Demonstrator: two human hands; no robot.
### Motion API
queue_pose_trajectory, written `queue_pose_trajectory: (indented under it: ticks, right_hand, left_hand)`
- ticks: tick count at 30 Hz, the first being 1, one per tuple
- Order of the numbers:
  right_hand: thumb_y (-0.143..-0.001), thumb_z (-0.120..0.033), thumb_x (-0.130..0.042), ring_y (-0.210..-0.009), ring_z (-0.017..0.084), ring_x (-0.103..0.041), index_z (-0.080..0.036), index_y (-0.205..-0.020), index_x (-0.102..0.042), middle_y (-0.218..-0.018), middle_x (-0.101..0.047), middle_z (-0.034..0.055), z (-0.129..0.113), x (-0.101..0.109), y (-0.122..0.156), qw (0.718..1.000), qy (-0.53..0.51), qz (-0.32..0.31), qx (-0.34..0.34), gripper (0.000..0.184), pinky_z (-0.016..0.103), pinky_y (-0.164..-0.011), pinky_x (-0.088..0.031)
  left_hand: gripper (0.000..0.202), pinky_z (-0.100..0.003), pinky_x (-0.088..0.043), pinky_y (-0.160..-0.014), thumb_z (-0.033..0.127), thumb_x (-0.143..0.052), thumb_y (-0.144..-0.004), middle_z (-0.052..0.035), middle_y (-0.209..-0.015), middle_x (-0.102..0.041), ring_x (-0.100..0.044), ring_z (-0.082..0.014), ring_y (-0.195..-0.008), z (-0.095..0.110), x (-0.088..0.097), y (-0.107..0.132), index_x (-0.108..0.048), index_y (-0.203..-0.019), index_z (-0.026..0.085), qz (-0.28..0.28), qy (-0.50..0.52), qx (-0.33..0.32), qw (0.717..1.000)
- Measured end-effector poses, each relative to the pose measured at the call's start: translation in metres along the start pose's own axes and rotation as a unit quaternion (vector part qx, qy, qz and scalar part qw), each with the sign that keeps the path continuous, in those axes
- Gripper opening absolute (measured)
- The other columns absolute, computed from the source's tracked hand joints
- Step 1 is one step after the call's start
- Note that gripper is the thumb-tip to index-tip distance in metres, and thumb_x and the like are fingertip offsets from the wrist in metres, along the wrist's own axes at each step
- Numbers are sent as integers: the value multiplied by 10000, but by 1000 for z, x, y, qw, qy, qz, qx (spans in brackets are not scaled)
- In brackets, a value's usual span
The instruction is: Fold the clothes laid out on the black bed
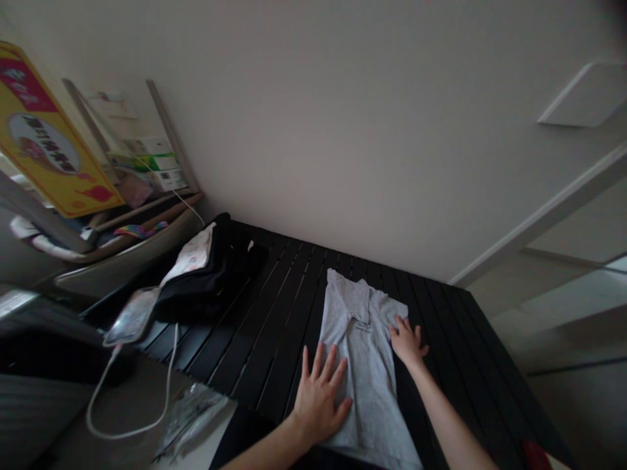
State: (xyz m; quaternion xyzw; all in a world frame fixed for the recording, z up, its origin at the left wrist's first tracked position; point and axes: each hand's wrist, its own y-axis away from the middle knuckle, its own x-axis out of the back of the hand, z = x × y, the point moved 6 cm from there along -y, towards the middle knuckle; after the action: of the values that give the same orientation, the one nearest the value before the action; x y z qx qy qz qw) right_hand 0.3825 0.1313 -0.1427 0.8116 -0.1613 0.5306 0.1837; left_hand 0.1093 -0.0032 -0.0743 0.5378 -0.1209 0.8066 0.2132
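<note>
A light grey T-shirt lies lengthwise on a black slatted surface, its sides folded inward and small dark print near the neck. My left hand rests flat on the shirt's left edge with the fingers spread. At the upper right edge, by the sleeve, my right hand touches the cloth with its fingers apart. Neither hand grips the fabric. The shirt's lower end runs toward the bottom of the view.
Left of the shirt sits a pile of dark folded clothes. A phone with a white cable leans beside it. A crumpled clear plastic bag lies at lower left. Behind stand a yellow box and a plain wall.
</note>
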Motion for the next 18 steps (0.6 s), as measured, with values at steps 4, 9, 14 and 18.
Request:
queue_pose_trajectory:
  ticks: [4,9,14,18]
  right_hand:
    - [-887,-343,-290,-1361,307,-357,-200,-1444,-378,-1499,-366,147,-14,14,3,998,-9,26,58,581,557,-1022,-352]
    - [-876,-414,-311,-1324,337,-404,-63,-1481,-260,-1557,-208,193,-57,38,14,989,-7,83,124,701,446,-981,-429]
    - [-892,-436,-333,-1311,328,-421,-127,-1469,-312,-1549,-235,173,-126,27,28,978,0,70,197,656,447,-982,-418]
    - [-884,-507,-390,-1326,333,-408,-202,-1485,-286,-1530,-278,177,-163,-9,42,965,0,-43,257,681,458,-988,-414]
  left_hand:
    - [745,-692,-9,-1110,587,-436,-887,-40,-1601,-46,28,-371,-1448,2,7,1,-152,-1516,305,-15,29,0,999]
    - [697,-682,-14,-1121,509,-404,-914,-33,-1601,-66,41,-343,-1453,3,15,6,-139,-1520,290,-16,51,-7,999]
    - [658,-736,7,-1087,414,-401,-917,-17,-1599,-73,11,-356,-1453,1,17,12,-148,-1516,311,6,62,23,998]
    - [661,-767,6,-1064,374,-399,-913,-12,-1597,-62,4,-363,-1453,0,18,15,-132,-1516,320,15,72,28,997]
